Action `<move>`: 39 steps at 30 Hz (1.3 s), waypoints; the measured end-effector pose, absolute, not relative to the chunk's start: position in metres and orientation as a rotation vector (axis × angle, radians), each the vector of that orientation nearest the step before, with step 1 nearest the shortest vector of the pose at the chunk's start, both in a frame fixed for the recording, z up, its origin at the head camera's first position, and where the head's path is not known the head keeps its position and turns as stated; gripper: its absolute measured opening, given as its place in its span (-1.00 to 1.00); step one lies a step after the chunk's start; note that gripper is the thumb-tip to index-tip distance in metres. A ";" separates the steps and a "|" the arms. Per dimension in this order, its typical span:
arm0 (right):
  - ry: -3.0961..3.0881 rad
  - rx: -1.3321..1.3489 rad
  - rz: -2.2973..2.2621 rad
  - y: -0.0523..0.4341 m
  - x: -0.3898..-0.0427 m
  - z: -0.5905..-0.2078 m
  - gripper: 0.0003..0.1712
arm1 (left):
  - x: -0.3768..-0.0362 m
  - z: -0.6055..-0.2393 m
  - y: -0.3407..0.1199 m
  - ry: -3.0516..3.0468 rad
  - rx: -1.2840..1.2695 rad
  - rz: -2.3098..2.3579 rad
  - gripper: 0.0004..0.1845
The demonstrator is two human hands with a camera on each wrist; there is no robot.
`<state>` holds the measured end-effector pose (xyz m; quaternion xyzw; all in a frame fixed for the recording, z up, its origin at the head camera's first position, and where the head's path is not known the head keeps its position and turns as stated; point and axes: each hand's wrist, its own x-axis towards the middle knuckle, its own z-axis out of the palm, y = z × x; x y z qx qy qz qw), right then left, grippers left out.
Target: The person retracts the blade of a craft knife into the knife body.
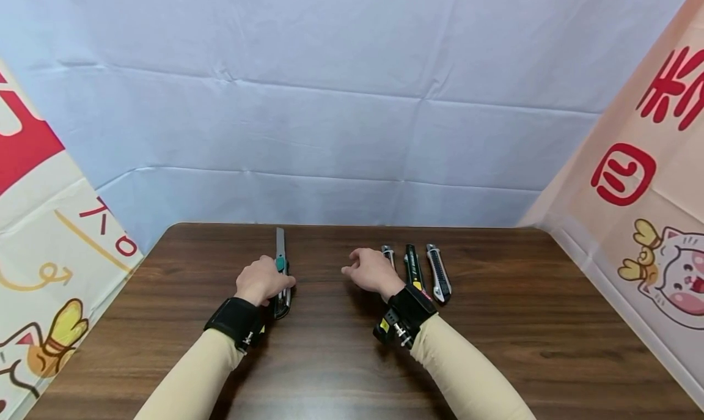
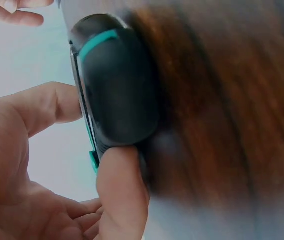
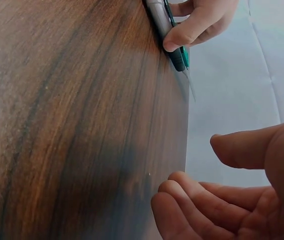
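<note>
My left hand [image 1: 263, 280] pinches a box cutter [image 1: 281, 265] by its sides, between thumb and finger. Dark grey and silver with teal trim, the cutter [image 2: 122, 85] lies on the table with its long blade extended towards the far edge. In the right wrist view the left hand [image 3: 201, 25] grips the cutter [image 3: 160, 17] near its blade end. My right hand [image 1: 374, 272] hovers over the table to the right, fingers loosely bent and holding nothing. Its thumb and fingers stand apart in the right wrist view, where the hand [image 3: 231, 200] shows its palm side.
Three more box cutters lie right of my right hand: a silver one [image 1: 388, 255] partly hidden by it, a dark green and yellow one [image 1: 414, 267], and a grey one [image 1: 439, 273]. Pale cloth [image 1: 330, 132] hangs behind the wooden table [image 1: 495, 322].
</note>
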<state>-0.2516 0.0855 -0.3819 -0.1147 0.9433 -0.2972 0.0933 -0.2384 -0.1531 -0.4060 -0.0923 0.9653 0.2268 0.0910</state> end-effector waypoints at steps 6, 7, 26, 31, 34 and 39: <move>2.797 -0.345 -0.893 0.089 -0.250 -0.383 -0.48 | -0.238 -0.400 -0.154 2.910 -0.245 0.693 -0.28; 2.798 -0.346 -0.894 0.090 -0.250 -0.383 -0.48 | -0.238 -0.399 -0.154 2.918 -0.243 0.697 -0.29; 2.637 -0.361 -1.133 0.103 -0.249 -0.382 -0.48 | -0.229 -0.383 -0.096 3.049 -0.007 0.759 -0.41; 2.516 -0.355 -1.286 0.104 -0.251 -0.383 -0.48 | -0.225 -0.385 -0.075 3.088 0.081 0.801 -0.43; 2.446 -0.372 -1.378 0.105 -0.251 -0.383 -0.50 | -0.223 -0.387 -0.066 3.104 0.139 0.820 -0.41; 2.316 -0.363 -1.515 0.107 -0.251 -0.381 -0.52 | -0.221 -0.387 -0.053 3.112 0.201 0.839 -0.43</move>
